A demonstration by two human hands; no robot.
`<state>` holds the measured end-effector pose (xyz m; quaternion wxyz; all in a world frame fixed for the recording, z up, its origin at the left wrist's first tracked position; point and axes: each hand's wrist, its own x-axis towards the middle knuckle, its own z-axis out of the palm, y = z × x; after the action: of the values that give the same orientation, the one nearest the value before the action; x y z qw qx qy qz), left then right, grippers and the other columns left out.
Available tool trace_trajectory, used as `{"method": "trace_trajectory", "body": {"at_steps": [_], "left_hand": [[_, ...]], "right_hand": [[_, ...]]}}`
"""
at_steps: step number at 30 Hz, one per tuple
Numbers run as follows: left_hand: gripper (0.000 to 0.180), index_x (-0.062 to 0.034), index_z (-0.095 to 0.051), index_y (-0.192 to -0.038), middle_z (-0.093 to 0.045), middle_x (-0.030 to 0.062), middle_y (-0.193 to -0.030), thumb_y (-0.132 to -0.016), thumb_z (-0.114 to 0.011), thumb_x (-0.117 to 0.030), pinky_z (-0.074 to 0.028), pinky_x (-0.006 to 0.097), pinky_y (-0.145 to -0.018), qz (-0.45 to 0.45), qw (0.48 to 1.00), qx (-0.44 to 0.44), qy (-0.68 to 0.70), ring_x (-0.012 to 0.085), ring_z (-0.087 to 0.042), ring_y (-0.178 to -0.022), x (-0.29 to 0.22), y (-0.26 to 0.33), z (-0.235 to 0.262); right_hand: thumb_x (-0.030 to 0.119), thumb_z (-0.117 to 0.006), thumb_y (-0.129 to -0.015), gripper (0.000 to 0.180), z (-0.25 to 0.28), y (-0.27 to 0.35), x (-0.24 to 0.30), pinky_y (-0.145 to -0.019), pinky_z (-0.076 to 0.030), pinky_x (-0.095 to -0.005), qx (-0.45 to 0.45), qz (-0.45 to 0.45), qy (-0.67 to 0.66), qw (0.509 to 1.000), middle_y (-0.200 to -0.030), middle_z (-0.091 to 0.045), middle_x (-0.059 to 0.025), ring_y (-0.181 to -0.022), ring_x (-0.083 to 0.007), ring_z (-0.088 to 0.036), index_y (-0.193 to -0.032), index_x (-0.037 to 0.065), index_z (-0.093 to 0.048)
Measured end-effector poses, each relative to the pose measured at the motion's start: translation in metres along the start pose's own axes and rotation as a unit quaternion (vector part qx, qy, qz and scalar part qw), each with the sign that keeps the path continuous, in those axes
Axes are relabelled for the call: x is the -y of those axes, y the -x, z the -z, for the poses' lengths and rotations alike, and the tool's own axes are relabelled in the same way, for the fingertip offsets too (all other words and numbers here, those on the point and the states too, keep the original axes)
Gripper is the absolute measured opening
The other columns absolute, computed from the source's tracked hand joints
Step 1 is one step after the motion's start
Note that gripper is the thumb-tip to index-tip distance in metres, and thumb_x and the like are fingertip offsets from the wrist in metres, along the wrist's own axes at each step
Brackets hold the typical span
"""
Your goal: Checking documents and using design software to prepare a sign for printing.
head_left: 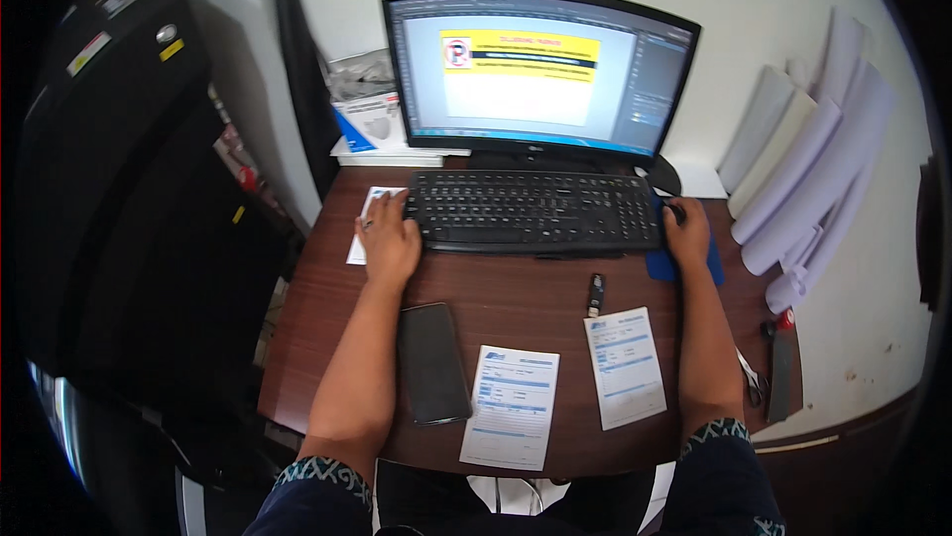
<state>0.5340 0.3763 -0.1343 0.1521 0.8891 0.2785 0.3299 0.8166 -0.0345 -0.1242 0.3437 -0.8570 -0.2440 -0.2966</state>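
My left hand (391,237) rests at the left end of a black keyboard (531,211), its fingers spread and reaching the edge keys. A white slip of paper (359,250) lies partly under that hand. Over on the right, my right hand (689,235) is wrapped round a dark computer mouse (677,210), mostly covered by the fingers, on a blue mouse pad (716,268). Behind the keyboard stands a monitor (540,90) showing a yellow sign design with a no-parking symbol in an editing window.
A dark phone (433,362), two printed forms (510,409) (626,369) and a USB stick (596,295) lie on the brown desk (516,298). Scissors (754,382) and a long grey-bladed tool (779,372) sit at the right edge. Rolled sheets (793,169) lean against the wall; a black cabinet (119,199) stands left.
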Motion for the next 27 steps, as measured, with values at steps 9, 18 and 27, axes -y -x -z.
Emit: {"method": "trace_trajectory", "body": {"at_steps": [9, 18, 27], "left_hand": [[0.049, -0.0136, -0.053, -0.140, -0.047, 0.0167, -0.149, -0.092, -0.047, -0.020, -0.016, 0.061, -0.120, 0.031, 0.999, 0.015, 0.007, 0.0351, -0.034, -0.145, -0.005, 0.003, 0.006], [0.050, -0.0145, -0.052, -0.141, -0.045, 0.0153, -0.150, -0.092, -0.046, -0.021, -0.014, 0.060, -0.121, 0.035, 0.999, 0.027, 0.014, 0.0336, -0.032, -0.146, -0.008, 0.002, 0.006], [0.049, -0.0144, -0.053, -0.140, -0.046, 0.0152, -0.150, -0.091, -0.047, -0.020, -0.015, 0.060, -0.121, 0.035, 0.999, 0.024, 0.009, 0.0336, -0.033, -0.146, -0.007, 0.002, 0.007]], "right_hand": [[0.010, -0.073, -0.083, 0.019, 0.000, 0.000, 0.004, -0.087, -0.052, -0.0391, 0.001, -0.012, -0.001, 1.000, -0.104, -0.067, -0.0141, -0.097, -0.0324, -0.066, -0.100, 0.003, -0.069], [0.007, -0.074, -0.082, 0.018, -0.001, 0.000, -0.002, -0.086, -0.052, -0.0395, -0.009, -0.003, -0.010, 1.000, -0.104, -0.066, -0.0144, -0.096, -0.0327, -0.066, -0.099, 0.003, -0.069], [0.012, -0.073, -0.084, 0.020, 0.003, -0.001, 0.005, -0.088, -0.052, -0.0408, 0.006, -0.020, 0.005, 1.000, -0.106, -0.066, -0.0151, -0.099, -0.0338, -0.066, -0.100, 0.002, -0.068]]}}
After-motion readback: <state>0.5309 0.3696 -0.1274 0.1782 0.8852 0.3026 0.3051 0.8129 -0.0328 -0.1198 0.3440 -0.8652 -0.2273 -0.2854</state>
